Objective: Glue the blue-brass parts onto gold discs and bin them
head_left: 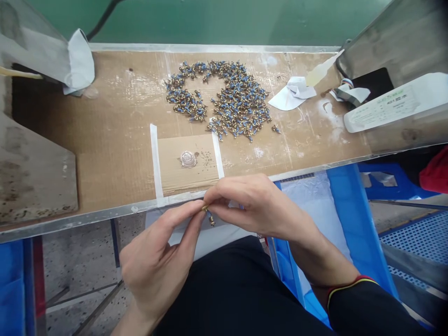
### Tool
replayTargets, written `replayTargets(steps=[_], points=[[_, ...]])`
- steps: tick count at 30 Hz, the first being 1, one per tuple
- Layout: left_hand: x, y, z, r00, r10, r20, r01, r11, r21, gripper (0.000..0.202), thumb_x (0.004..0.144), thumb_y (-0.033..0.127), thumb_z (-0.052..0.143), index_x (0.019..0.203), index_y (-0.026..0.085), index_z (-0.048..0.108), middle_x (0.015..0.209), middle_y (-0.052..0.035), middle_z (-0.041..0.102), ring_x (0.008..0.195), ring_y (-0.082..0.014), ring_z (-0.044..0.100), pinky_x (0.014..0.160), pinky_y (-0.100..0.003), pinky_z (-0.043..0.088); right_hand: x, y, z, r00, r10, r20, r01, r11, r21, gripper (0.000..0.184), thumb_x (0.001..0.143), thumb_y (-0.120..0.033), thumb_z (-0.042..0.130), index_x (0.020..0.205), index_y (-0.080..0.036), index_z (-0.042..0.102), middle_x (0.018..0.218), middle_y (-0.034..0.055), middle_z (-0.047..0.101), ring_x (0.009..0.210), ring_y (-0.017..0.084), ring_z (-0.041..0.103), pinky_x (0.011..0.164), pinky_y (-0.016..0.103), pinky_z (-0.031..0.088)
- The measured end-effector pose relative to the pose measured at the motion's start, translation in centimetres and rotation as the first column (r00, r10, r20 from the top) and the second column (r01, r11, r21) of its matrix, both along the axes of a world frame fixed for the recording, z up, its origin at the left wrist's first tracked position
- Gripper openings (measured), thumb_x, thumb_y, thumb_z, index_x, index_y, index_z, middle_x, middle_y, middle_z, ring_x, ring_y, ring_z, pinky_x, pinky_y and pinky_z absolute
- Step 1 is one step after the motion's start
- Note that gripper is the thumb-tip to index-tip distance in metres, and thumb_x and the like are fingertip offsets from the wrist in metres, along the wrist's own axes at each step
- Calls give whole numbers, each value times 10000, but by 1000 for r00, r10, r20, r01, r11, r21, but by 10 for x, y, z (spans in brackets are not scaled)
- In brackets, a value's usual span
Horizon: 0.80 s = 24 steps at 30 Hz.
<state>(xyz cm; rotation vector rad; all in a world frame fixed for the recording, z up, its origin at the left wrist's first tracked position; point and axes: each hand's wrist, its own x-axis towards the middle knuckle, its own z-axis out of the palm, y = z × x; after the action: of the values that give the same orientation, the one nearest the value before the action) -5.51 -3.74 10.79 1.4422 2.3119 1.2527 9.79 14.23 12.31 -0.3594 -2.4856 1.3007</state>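
Just in front of the bench's near edge, my left hand (163, 254) and my right hand (250, 205) meet fingertip to fingertip. Pinched between them is a small blue-and-gold piece (209, 217), its lower end hanging free and its upper end partly hidden by the fingers. Beyond the hands, a cardboard patch (175, 179) edged with white tape carries a round glossy blob (188, 159) and dark specks. Further back lies a heap of many similar small pieces (241, 100), spread in a curved shape, with one stray piece (276, 129) to its right.
A white bottle (399, 100) with a label lies at the right, near a crumpled white paper (293, 93) and a pale nozzle (324, 69). Metal panels (38, 163) flank the bench at both sides. Blue crates (360, 224) stand below at the right.
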Motion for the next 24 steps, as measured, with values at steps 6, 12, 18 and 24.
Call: replayTargets(steps=[6,12,18,24], points=[[6,-1,-10,968,112,224,-118,993,13,332,974,207,970,1255,376,916,1160,44,939,985,-240,904,1029,-397,697,-5,-3,-4,999,-48,-26,45,993,-113,148,1021,-47,706,1012,-190,743,903,-34,751,792,113,686,770,235,496],[16,10,-11,853,138,504,-197,978,65,305,955,181,990,1213,334,939,1120,27,938,1001,-195,901,1002,-306,720,-9,-5,-10,994,-89,-60,71,966,-249,189,942,-15,683,992,-191,730,874,-54,692,755,97,644,725,225,511],[20,22,-10,533,43,845,-239,966,101,206,946,182,1013,1116,285,960,1035,17,945,889,-132,890,926,-200,717,-8,-8,-20,996,-84,-33,53,833,-551,229,944,-29,677,1068,-211,739,964,-26,783,834,134,717,774,266,584],[15,28,-8,259,-16,966,-224,972,77,165,910,256,1055,1047,248,963,975,-15,940,834,-127,868,892,-199,724,-1,-13,-23,987,-159,12,107,603,-790,152,1027,-185,789,1176,-212,789,975,6,833,913,176,766,864,335,624]])
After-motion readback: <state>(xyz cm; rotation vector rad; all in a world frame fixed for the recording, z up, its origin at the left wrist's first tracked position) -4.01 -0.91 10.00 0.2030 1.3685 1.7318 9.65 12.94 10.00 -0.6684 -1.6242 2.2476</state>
